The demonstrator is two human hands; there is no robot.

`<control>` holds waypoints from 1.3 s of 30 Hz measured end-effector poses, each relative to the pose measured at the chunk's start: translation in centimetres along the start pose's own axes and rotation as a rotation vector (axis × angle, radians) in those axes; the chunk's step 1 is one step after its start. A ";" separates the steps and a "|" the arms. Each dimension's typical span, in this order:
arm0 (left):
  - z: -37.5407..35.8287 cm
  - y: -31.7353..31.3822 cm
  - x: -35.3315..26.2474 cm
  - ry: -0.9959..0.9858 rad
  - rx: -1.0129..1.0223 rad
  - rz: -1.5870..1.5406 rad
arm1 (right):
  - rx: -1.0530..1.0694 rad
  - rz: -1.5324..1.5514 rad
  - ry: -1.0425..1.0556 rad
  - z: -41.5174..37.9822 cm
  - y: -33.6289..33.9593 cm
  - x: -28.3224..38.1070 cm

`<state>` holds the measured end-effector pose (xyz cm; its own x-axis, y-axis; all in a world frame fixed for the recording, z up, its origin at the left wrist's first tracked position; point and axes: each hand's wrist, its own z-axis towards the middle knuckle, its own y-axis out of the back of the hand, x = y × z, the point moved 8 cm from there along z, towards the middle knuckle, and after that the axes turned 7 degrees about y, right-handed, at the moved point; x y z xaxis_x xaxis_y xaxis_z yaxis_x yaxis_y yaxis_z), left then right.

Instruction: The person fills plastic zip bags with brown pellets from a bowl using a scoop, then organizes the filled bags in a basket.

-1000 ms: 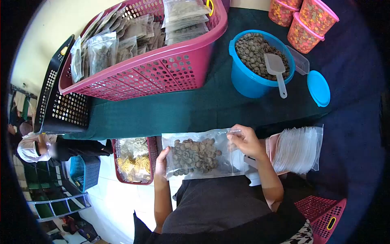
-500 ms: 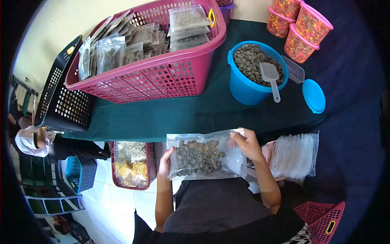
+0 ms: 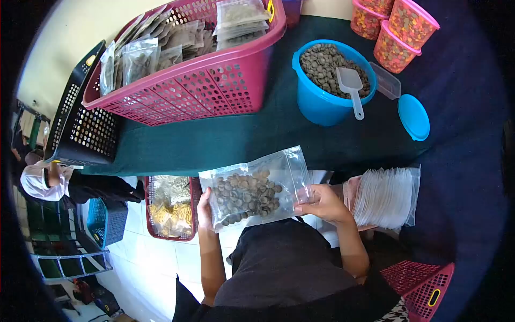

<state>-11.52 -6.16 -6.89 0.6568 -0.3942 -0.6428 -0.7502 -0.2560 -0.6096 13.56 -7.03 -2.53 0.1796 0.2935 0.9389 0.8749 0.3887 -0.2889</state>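
A clear zip bag (image 3: 287, 172) with flat brown discs (image 3: 247, 196) inside is held up at my waist, tilted with its zip end higher on the right. My left hand (image 3: 205, 210) grips the bag's left end, thumb on the front and the other fingers hidden behind. With thumb and fingers, my right hand (image 3: 326, 204) pinches the lower corner near the zip. Beyond, on the green cloth, stands a blue bucket (image 3: 322, 110) full of the same discs. A clear plastic scoop (image 3: 350, 80) rests on them.
A pink basket (image 3: 182, 91) of filled bags stands back left, beside a black basket (image 3: 88, 131). Pink-lidded tubs (image 3: 397, 53) and a blue lid (image 3: 413, 117) are at right. A stack of empty bags (image 3: 383, 198) lies near my right arm. Another person (image 3: 45, 180) stands far left.
My right hand has slid from the bag's upper right corner down to its lower right corner. The bag has shifted left and tilted, its right end rising. The view has moved slightly.
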 end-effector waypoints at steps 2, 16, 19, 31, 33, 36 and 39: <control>-0.3 0.1 0.5 0.009 0.034 -0.042 | -0.042 0.021 0.008 -0.4 0.4 -0.6; -1.0 -9.7 1.6 0.237 0.514 0.450 | -0.335 0.042 0.280 0.2 4.1 4.4; -0.6 -14.8 -1.1 0.143 0.836 0.720 | -0.299 0.009 0.351 0.4 3.7 8.1; -2.1 -24.5 -4.0 -0.375 0.571 0.743 | -0.339 -0.239 0.716 -1.3 2.4 16.2; -2.1 -24.6 -3.5 -0.346 0.531 0.695 | -0.277 -0.256 0.740 -1.0 1.3 16.4; -2.7 -25.5 -3.7 -0.429 0.517 0.742 | -0.275 -0.197 0.680 -0.5 0.8 15.5; -2.9 -24.9 -4.1 -0.451 0.455 0.843 | -0.312 -0.181 0.693 -0.4 0.4 14.9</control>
<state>4.23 -0.74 12.25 -0.0257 0.0982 -0.9948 -0.9388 0.3395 0.0577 16.76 -2.84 11.44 0.1717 -0.4039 0.8985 0.9850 0.0847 -0.1502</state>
